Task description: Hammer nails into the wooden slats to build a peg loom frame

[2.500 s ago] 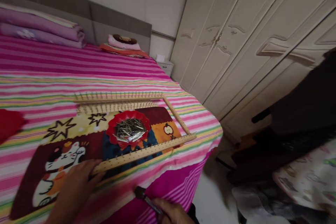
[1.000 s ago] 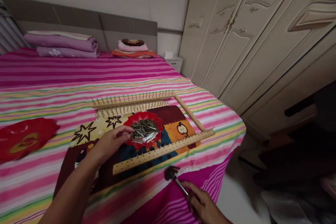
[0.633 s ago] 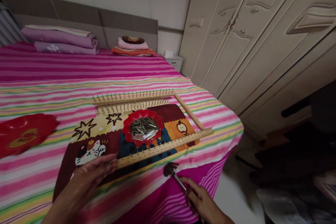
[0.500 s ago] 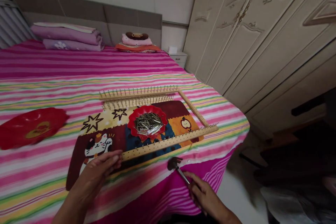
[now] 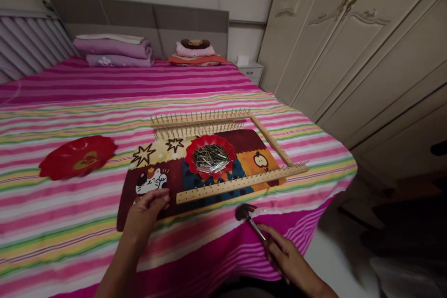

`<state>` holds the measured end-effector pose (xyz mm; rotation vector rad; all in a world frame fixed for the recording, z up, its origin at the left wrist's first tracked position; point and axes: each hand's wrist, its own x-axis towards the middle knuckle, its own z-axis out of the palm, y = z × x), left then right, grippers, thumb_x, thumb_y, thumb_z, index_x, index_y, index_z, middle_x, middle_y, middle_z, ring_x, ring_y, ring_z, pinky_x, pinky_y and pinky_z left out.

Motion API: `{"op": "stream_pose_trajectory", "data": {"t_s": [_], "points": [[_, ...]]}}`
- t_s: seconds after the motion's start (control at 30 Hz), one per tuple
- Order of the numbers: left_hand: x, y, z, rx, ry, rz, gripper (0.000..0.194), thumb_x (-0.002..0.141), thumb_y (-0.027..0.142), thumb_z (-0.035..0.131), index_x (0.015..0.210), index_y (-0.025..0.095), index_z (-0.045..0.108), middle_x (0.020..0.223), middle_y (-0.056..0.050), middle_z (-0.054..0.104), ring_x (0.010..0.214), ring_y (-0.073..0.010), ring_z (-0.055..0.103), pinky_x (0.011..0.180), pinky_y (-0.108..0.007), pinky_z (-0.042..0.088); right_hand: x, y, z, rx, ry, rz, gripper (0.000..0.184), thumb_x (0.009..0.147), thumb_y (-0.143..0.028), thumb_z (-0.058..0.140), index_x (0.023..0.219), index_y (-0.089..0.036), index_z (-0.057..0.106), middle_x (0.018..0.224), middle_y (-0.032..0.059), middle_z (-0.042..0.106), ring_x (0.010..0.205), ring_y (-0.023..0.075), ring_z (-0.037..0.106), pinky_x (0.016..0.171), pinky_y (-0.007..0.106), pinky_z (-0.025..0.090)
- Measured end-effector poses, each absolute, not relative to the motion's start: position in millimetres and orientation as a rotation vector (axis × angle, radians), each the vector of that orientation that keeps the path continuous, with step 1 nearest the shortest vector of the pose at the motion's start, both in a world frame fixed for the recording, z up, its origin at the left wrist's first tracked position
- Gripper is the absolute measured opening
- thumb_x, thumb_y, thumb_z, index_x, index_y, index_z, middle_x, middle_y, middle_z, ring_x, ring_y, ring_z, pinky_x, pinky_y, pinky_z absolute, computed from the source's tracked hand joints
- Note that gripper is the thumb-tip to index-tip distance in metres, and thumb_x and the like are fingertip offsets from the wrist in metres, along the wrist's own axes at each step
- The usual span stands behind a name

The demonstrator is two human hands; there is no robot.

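A wooden frame lies on a cartoon mat (image 5: 150, 181) on the striped bed. Its near strip (image 5: 240, 181) has a row of holes and a few nails at the right end; its far strip (image 5: 202, 123) bristles with upright nails. Inside the frame sits a red dish of loose nails (image 5: 210, 156). My left hand (image 5: 148, 207) rests on the mat beside the near strip's left end, fingers curled into a pinch; what they hold is too small to see. My right hand (image 5: 284, 256) grips the handle of a small hammer (image 5: 244, 214), whose head lies on the bedspread near the bed's edge.
A second red dish (image 5: 78, 156) lies to the left on the bedspread. Folded purple bedding (image 5: 113, 49) and a pillow with a soft toy (image 5: 195, 51) sit by the headboard. A cream wardrobe (image 5: 349, 46) fills the right side, with a nightstand (image 5: 249, 69) beside it.
My left hand went to the nail dish, then drew back to the near strip's left end. The view swung left. My right hand kept the hammer at the bed's edge.
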<state>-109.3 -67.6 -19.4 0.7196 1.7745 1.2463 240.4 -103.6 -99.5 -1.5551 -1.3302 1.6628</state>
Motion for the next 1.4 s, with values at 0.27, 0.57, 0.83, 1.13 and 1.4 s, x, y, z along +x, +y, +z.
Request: {"op": "stream_pose_trajectory", "data": {"t_s": [0.27,0.57,0.83,1.13,1.4], "points": [[-106.1,-100.7,-30.8,1.066,2.059,0.822,0.031,0.062,0.047,0.058,0.077,0.021,0.064,0.058,0.002,0.061,0.055,-0.0151,0.057,0.055,-0.026,0.046,235.2,-105.5,-85.3,-1.528,-1.343,1.672,0.059,0.079,-0.046,0.046,0.128,-0.014,0.044,0.048,-0.0117,0.036,0.035,0.0068,0.029,0.032,0.018,0.019],[-81.4,-111.1,-58.4,1.588,2.209,0.375,0.029,0.081,0.027,0.04,0.096,0.021,0.064,0.099,-0.008,0.066,0.092,-0.0207,0.061,0.079,-0.031,0.044,233.9,-104.9,-85.2,-1.57,-1.365,1.652,0.06,0.079,-0.047,0.044,0.128,-0.012,0.044,0.048,-0.0111,0.036,0.035,0.0081,0.028,0.033,0.019,0.02],[-85.5,-108.9,-61.6,1.635,2.173,0.267,0.02,0.08,0.023,0.042,0.077,0.02,0.061,0.081,-0.006,0.063,0.082,-0.0189,0.059,0.074,-0.029,0.042,231.9,-104.1,-78.9,-1.611,-1.333,1.657,0.06,0.077,-0.046,0.045,0.127,-0.013,0.046,0.048,-0.0102,0.04,0.033,0.0078,0.029,0.031,0.019,0.02],[-76.6,-116.3,-57.2,1.624,2.121,0.259,0.018,0.082,0.018,0.039,0.084,0.019,0.057,0.088,-0.007,0.062,0.082,-0.0187,0.058,0.073,-0.029,0.042,230.7,-104.3,-74.8,-1.621,-1.358,1.651,0.059,0.078,-0.045,0.042,0.126,-0.011,0.045,0.045,-0.012,0.036,0.031,0.0071,0.028,0.028,0.018,0.019],[-78.2,-126.8,-55.9,1.543,2.041,0.153,0.026,0.081,0.013,0.038,0.092,0.019,0.061,0.097,-0.007,0.064,0.09,-0.0164,0.059,0.082,-0.029,0.041,228.6,-102.1,-72.6,-1.606,-1.338,1.651,0.059,0.077,-0.045,0.043,0.125,-0.011,0.046,0.044,-0.0123,0.036,0.032,0.0074,0.027,0.03,0.018,0.019]]}}
